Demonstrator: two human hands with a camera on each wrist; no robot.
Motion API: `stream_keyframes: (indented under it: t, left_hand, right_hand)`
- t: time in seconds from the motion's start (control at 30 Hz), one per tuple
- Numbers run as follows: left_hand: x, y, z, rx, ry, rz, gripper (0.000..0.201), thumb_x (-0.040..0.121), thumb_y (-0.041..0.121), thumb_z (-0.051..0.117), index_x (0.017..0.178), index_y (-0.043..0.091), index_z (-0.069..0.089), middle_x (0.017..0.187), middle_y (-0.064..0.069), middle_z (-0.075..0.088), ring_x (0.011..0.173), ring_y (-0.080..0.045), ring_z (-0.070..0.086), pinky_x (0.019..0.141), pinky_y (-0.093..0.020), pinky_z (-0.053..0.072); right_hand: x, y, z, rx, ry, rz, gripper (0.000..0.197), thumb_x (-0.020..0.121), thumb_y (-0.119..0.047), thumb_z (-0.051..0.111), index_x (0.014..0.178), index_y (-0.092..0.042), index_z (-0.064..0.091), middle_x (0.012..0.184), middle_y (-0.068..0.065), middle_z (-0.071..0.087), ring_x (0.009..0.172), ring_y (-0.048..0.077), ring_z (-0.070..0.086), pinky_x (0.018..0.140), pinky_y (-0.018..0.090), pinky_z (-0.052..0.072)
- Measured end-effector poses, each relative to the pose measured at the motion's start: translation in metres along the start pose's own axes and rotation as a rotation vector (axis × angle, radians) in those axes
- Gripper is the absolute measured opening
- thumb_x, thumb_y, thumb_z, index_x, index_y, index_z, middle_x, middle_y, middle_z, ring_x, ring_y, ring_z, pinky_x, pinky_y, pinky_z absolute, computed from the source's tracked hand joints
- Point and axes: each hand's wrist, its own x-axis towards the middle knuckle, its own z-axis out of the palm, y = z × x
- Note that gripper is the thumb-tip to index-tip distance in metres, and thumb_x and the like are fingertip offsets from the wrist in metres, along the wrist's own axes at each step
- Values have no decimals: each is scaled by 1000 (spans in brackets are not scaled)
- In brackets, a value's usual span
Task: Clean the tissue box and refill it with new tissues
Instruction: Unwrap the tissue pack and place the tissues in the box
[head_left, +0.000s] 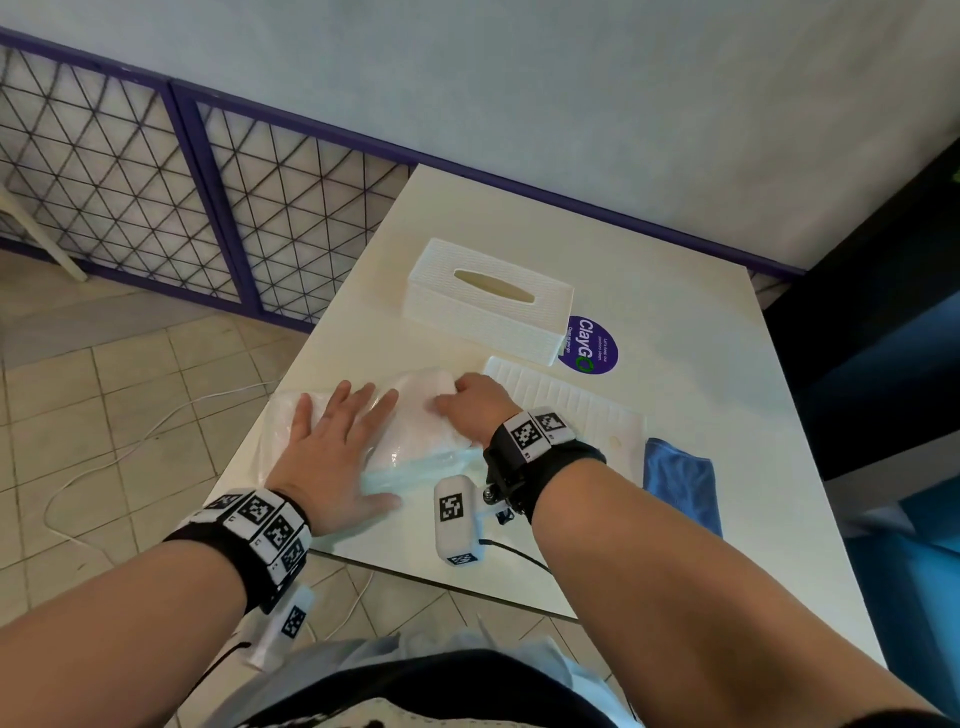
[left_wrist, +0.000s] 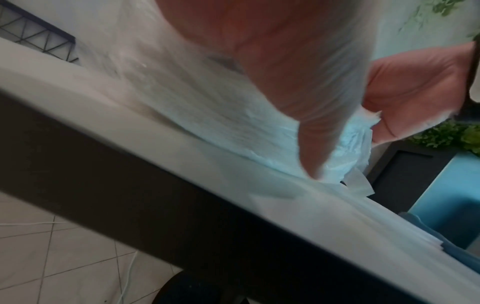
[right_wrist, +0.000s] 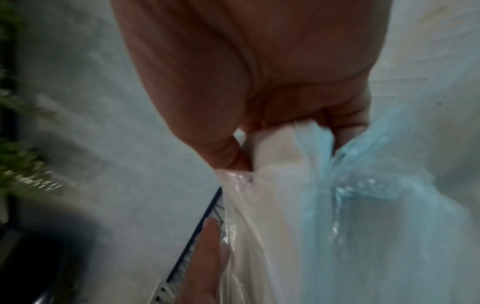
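A white textured tissue box cover (head_left: 488, 299) stands on the white table (head_left: 675, 322), its oval slot facing up. Its flat ribbed base plate (head_left: 571, 402) lies nearer me, to the right. A clear and pale-blue plastic pack of white tissues (head_left: 415, 421) lies at the table's near-left edge. My left hand (head_left: 337, 447) lies flat on the pack with straight, spread fingers. My right hand (head_left: 475, 397) has its fingers curled round the white tissue stack (right_wrist: 275, 148) at the pack's torn end. The left wrist view shows the plastic (left_wrist: 233, 123) under my left thumb.
A folded blue cloth (head_left: 680, 480) lies on the table right of the base plate. A purple round sticker (head_left: 589, 345) sits beside the box cover. Left of the table are a tiled floor (head_left: 104, 415) with a white cable and a purple wire-mesh fence (head_left: 156, 171).
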Motion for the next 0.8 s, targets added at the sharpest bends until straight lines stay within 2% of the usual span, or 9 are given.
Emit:
stream_keyframes:
  t: [0.07,0.13,0.23,0.3,0.4,0.47,0.57,0.7,0.8]
  left_hand:
    - [-1,1,-2,10,30,4,112,69,71,49,136,42,-36,161,-1,2,148,-23,-8,114,-45,-18]
    - [-1,1,-6,29,35,-5,109,74,65,50,139,39,-33,161,-2,5,148,-24,-4,115,-47,-15]
    - [1,-3,-16,83,-33,-49,101,80,59,54,149,30,-15,161,-1,5,148,-23,-1,118,-53,-3]
    - [3,-4,-24,144,-134,-76,104,76,65,55,150,28,-8,161,-1,2,148,-25,-2,117,-58,0]
    - [8,8,-38,132,-199,-60,129,54,93,42,149,29,-16,160,-3,-17,146,-28,-15,111,-57,-15]
    - [15,30,-54,-182,-21,23,120,60,93,32,151,26,-6,161,1,-7,147,-16,-7,118,-49,-3]
    - [38,70,-70,-887,165,-6,108,67,81,49,150,22,15,153,1,24,138,-5,25,111,-30,25]
    - [71,107,-67,-1381,-58,-290,112,61,54,81,148,22,19,141,4,38,129,-12,42,104,-32,36]
    - [78,120,-54,-1455,-161,-343,83,56,19,79,130,7,42,122,-15,63,106,-29,65,90,-43,53]
  right_hand:
    - [0,-2,-5,79,28,23,30,86,-20,60,112,-5,56,110,7,60,103,32,62,82,42,57]
    - [-6,-3,-16,196,37,73,26,86,-13,58,110,-5,56,114,14,59,99,36,63,73,51,60]
    - [-19,-6,-48,110,133,-6,15,85,-8,53,101,-10,54,106,10,57,92,32,63,63,47,61]
    - [-32,-4,-76,55,227,-78,19,86,-9,52,104,-15,54,108,7,56,94,31,62,59,44,61]
    - [-57,6,-118,65,323,-148,25,87,-13,54,113,-14,57,112,8,58,94,30,64,62,46,61]
    - [-73,17,-139,105,370,-197,19,88,-15,57,107,-16,57,109,8,61,91,29,65,61,44,62]
    - [-87,33,-155,241,358,-240,13,89,-15,59,102,-17,59,105,9,65,91,27,67,62,41,62]
    - [-91,68,-152,479,316,-238,11,91,-9,59,95,-20,60,101,10,68,86,26,67,68,45,60]
    - [-84,109,-139,552,332,-200,15,90,-4,60,94,-19,61,97,8,71,89,27,67,81,41,57]
